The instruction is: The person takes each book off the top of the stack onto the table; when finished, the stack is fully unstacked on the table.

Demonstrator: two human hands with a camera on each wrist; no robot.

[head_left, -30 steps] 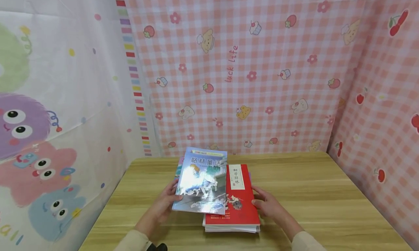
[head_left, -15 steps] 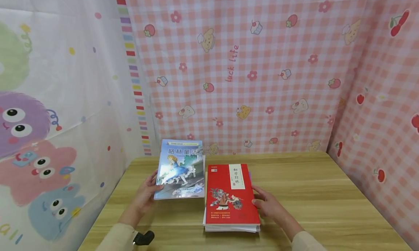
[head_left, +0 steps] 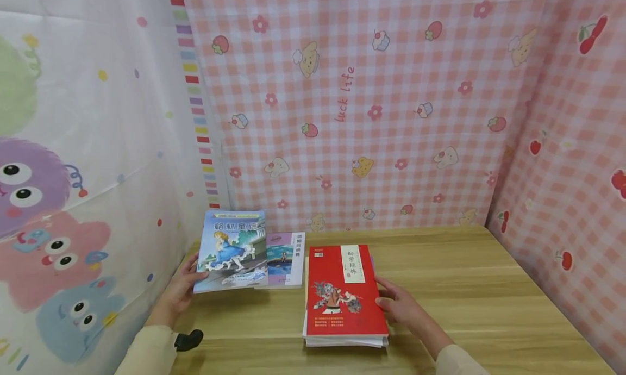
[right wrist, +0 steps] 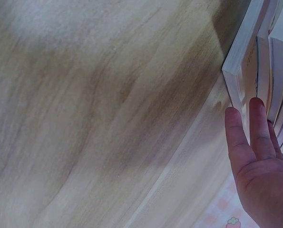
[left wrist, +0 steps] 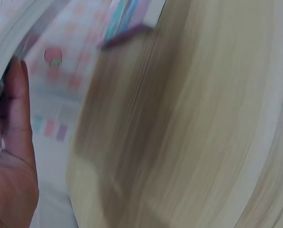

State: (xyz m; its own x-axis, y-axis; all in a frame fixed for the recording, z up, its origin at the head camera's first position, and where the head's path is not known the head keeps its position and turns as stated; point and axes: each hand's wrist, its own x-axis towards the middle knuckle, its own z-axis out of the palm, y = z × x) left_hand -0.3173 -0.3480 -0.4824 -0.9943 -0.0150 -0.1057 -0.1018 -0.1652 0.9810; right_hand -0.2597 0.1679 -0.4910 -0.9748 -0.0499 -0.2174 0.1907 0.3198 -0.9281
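The left hand [head_left: 178, 292] grips the blue storybook [head_left: 231, 251] by its left edge, thumb on the cover, and holds it tilted above the wooden table [head_left: 464, 288] at about ten o'clock from the red book [head_left: 345, 291]. It overlaps the near-left corner of a small purple-edged book [head_left: 285, 258] lying flat behind it. The right hand [head_left: 402, 305] rests with straight fingers against the right side of the stack under the red book, steadying it without clasping. With a one-sided hold, the blue storybook could sag or slip at its free right edge and knock the purple-edged book askew (the left wrist view is too blurred to judge how deep the fingers reach). The stack's lower books sit slightly out of line, so a push from the right hand might slide them. The blue storybook's long axis runs roughly twelve to six, with its title end toward twelve o'clock and leaning slightly toward one.
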